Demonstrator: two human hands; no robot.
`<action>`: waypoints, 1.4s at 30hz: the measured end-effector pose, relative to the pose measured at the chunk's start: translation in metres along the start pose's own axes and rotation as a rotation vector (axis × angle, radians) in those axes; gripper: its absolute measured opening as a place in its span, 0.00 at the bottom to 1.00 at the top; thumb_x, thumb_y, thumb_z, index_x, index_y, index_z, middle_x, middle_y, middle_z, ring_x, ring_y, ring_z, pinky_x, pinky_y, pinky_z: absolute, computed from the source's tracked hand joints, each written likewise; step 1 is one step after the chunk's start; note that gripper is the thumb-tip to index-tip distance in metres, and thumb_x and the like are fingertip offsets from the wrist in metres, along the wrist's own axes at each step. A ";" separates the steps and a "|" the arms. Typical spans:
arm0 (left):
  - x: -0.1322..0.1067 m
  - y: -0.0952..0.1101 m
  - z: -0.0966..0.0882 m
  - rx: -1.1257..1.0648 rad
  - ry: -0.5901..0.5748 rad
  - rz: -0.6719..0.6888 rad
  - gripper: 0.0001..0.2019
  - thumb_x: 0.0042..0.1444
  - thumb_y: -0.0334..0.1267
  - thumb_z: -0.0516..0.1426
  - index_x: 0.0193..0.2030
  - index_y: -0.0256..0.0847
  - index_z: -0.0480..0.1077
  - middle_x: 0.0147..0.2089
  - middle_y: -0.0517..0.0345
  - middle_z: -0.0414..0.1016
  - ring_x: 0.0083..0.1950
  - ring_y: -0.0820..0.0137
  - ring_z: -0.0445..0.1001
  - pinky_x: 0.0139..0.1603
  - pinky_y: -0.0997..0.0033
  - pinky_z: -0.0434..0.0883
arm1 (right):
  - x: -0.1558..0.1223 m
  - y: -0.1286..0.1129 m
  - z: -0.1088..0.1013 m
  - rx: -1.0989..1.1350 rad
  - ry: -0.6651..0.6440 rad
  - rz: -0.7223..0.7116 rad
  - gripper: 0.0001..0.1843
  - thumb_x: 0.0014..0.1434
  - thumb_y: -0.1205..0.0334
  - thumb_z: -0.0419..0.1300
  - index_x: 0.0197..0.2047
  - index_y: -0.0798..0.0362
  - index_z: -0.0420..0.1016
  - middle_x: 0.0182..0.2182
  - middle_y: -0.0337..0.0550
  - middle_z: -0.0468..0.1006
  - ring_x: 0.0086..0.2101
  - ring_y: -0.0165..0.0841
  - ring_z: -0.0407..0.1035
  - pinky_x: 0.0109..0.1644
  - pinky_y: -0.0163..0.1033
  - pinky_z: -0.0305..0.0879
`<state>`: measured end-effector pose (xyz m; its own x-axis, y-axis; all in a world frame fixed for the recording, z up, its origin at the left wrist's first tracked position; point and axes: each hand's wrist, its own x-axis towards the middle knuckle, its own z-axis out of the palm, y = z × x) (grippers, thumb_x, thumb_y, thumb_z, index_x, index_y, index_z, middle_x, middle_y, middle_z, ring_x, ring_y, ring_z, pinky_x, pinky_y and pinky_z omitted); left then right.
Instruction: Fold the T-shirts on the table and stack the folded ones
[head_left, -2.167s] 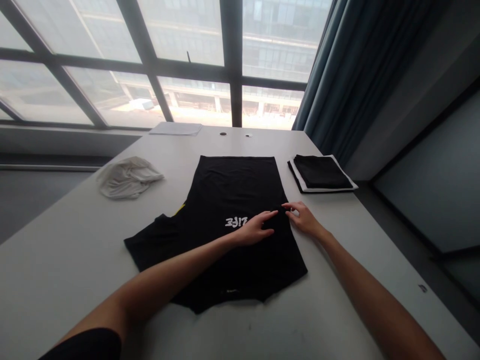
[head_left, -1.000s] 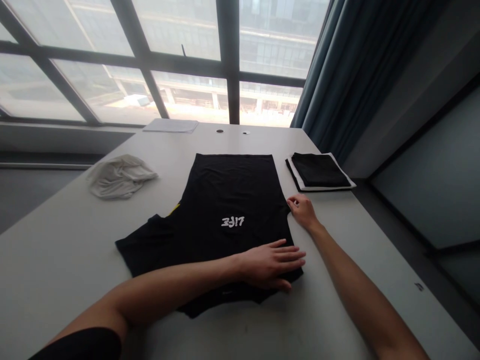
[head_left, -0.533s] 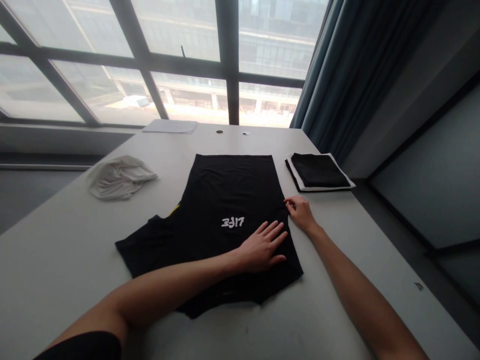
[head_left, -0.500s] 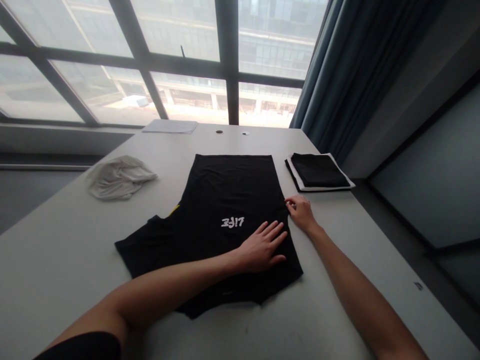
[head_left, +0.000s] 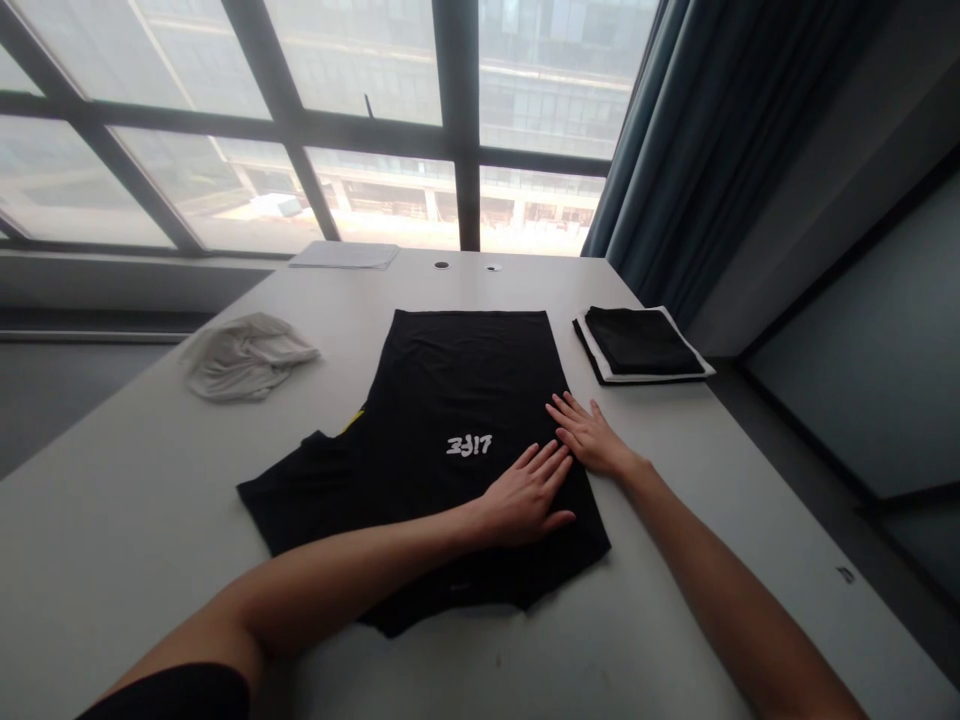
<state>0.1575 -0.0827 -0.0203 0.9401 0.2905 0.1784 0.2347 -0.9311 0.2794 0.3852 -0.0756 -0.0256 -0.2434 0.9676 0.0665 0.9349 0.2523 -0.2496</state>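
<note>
A black T-shirt (head_left: 450, 400) lies flat on the white table (head_left: 150, 520), partly folded, with mirrored white lettering near its middle and a sleeve sticking out at the left. My left hand (head_left: 525, 495) rests flat on the shirt's right side, fingers stretched out. My right hand (head_left: 589, 435) lies flat on the shirt's right edge just beyond it, fingers spread, almost touching the left hand's fingertips. Neither hand holds anything.
A folded stack of black and white clothes (head_left: 641, 345) sits at the right of the table. A crumpled white garment (head_left: 244, 355) lies at the left. Papers (head_left: 345, 256) lie at the far edge under the window. A dark curtain (head_left: 712, 130) hangs at the right.
My right hand has moved from the table beside the shirt's edge onto the shirt and flattened out. My left hand, which slid back up from the lower corner earlier, has stayed nearly still.
</note>
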 end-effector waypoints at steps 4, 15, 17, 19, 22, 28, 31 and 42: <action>0.000 0.001 -0.001 0.009 -0.004 -0.009 0.40 0.69 0.61 0.45 0.75 0.29 0.48 0.77 0.36 0.44 0.78 0.53 0.38 0.75 0.53 0.40 | -0.002 0.003 -0.001 -0.021 -0.009 0.035 0.30 0.73 0.52 0.41 0.75 0.44 0.47 0.74 0.45 0.45 0.72 0.43 0.35 0.70 0.70 0.33; 0.000 0.001 -0.005 -0.050 0.006 0.032 0.39 0.68 0.58 0.49 0.76 0.34 0.47 0.77 0.38 0.42 0.78 0.54 0.39 0.75 0.50 0.41 | -0.003 0.014 0.003 -0.010 0.151 0.260 0.28 0.72 0.53 0.43 0.72 0.46 0.57 0.72 0.51 0.51 0.71 0.45 0.44 0.69 0.69 0.37; 0.000 0.004 -0.010 -0.119 -0.011 0.140 0.39 0.68 0.56 0.51 0.76 0.34 0.46 0.77 0.39 0.44 0.78 0.55 0.41 0.76 0.50 0.41 | -0.003 0.016 0.002 0.025 0.157 0.253 0.27 0.72 0.52 0.43 0.72 0.44 0.58 0.72 0.50 0.53 0.71 0.45 0.45 0.70 0.69 0.36; -0.002 0.007 -0.014 -0.193 -0.062 0.267 0.38 0.68 0.55 0.52 0.77 0.38 0.46 0.77 0.43 0.47 0.77 0.56 0.44 0.76 0.50 0.39 | -0.004 0.017 0.001 0.059 0.169 0.246 0.28 0.73 0.50 0.42 0.72 0.44 0.58 0.72 0.49 0.52 0.71 0.45 0.45 0.70 0.69 0.36; -0.004 0.011 -0.019 -0.257 -0.134 0.358 0.36 0.67 0.54 0.54 0.76 0.45 0.48 0.76 0.48 0.50 0.76 0.56 0.48 0.76 0.48 0.36 | -0.005 0.017 -0.001 0.108 0.200 0.219 0.29 0.73 0.50 0.41 0.73 0.44 0.54 0.73 0.48 0.50 0.71 0.44 0.43 0.70 0.69 0.37; -0.007 0.018 -0.021 -0.328 -0.140 0.447 0.37 0.65 0.51 0.58 0.76 0.49 0.49 0.75 0.51 0.54 0.75 0.55 0.52 0.76 0.48 0.41 | -0.005 0.013 -0.004 0.071 0.114 0.143 0.29 0.71 0.53 0.46 0.73 0.45 0.55 0.73 0.46 0.49 0.72 0.42 0.41 0.71 0.65 0.37; -0.008 0.021 -0.022 -0.339 -0.148 0.480 0.38 0.66 0.51 0.56 0.77 0.45 0.46 0.74 0.49 0.54 0.75 0.56 0.52 0.76 0.49 0.40 | -0.004 0.012 -0.003 0.047 0.091 0.155 0.28 0.72 0.54 0.45 0.73 0.45 0.56 0.73 0.47 0.50 0.71 0.42 0.43 0.71 0.65 0.37; -0.007 0.022 -0.025 -0.291 -0.151 0.500 0.36 0.67 0.53 0.55 0.76 0.39 0.50 0.74 0.48 0.55 0.75 0.56 0.52 0.76 0.49 0.43 | 0.002 0.024 0.005 0.211 0.384 0.234 0.27 0.71 0.57 0.43 0.66 0.57 0.68 0.67 0.55 0.63 0.68 0.40 0.54 0.71 0.52 0.50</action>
<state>0.1498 -0.0996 0.0080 0.9488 -0.2222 0.2246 -0.3029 -0.8420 0.4464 0.4059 -0.0680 -0.0360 0.1165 0.9381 0.3262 0.8706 0.0616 -0.4881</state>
